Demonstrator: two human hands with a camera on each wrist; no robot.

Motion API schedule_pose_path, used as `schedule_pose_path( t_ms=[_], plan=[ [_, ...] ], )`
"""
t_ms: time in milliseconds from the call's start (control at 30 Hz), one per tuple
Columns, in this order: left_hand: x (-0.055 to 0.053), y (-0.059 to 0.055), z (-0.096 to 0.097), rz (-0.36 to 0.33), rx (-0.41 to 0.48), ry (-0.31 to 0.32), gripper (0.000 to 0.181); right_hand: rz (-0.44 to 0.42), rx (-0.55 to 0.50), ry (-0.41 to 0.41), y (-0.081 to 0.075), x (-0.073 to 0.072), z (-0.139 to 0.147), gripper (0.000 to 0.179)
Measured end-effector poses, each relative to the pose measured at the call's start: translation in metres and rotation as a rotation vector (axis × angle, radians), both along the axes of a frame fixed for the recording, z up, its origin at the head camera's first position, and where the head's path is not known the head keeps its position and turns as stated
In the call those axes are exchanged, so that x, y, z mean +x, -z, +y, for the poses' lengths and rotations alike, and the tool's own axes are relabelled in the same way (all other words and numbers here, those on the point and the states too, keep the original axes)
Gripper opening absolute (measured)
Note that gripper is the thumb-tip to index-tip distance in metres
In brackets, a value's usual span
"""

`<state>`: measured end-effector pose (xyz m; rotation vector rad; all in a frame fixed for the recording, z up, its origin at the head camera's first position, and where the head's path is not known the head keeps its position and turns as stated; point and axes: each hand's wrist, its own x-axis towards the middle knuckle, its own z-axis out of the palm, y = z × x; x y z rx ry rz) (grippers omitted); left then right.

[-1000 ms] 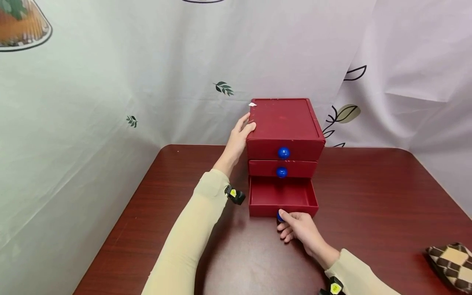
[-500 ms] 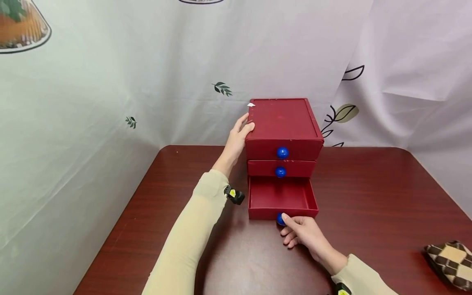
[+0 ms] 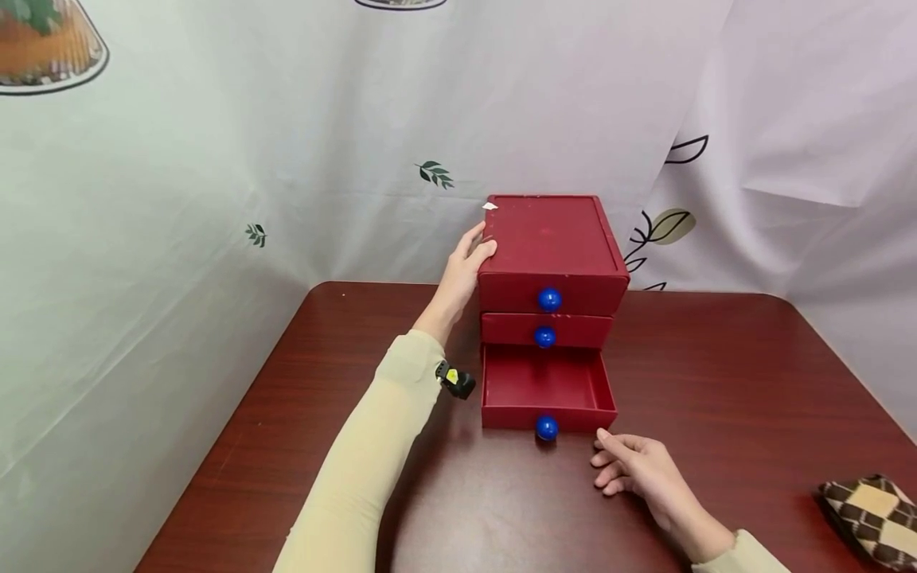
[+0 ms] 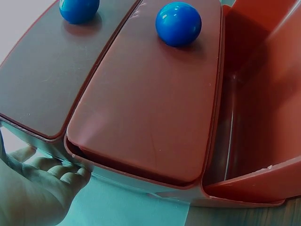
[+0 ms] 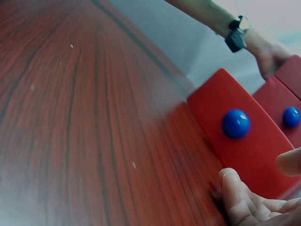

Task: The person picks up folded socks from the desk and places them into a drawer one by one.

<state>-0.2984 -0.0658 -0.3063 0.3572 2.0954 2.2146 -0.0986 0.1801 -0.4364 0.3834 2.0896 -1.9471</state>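
A red drawer cabinet stands on the table with blue round knobs on its drawers. My left hand rests on its upper left edge, thumb over the top and fingers along the side; the left wrist view has that hand against the cabinet's side. The bottom drawer is pulled out, its inside bare, with its knob uncovered. To the right of that knob, my right hand hovers near the drawer's front corner, fingers loosely bent around nothing. The upper two drawers are closed.
The brown wooden table reaches back to a pale curtain printed with leaves. A checkered cloth item lies at the right edge. Black wrist cameras are strapped on, the left one beside the cabinet.
My right hand has drawn the bottom drawer slightly further out, let go of its knob and moved away to the right. The left hand has stayed on the cabinet.
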Motion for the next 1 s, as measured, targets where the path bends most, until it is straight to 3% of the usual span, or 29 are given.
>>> schedule_pose_path(
  t_ms=[167, 600, 733, 867, 1000],
  plan=[
    [-0.013, 0.012, 0.001, 0.011, 0.016, -0.017, 0.054, -0.005, -0.005, 0.046, 0.000, 0.004, 0.017, 0.049],
    [-0.013, 0.013, 0.003, 0.020, 0.005, -0.025, 0.053, -0.003, -0.011, 0.103, -0.001, 0.011, 0.062, 0.048],
    [-0.012, 0.010, 0.004, 0.000, 0.007, -0.004, 0.054, 0.079, -0.029, 0.105, -0.004, 0.012, 0.086, 0.029],
    [-0.003, 0.001, 0.004, -0.008, -0.002, 0.013, 0.055, 0.236, -0.049, 0.093, -0.017, 0.015, 0.121, 0.023],
    [0.008, -0.009, 0.003, -0.001, -0.011, 0.006, 0.055, 0.313, 0.108, 0.116, -0.034, 0.018, 0.155, 0.020]
  ],
)
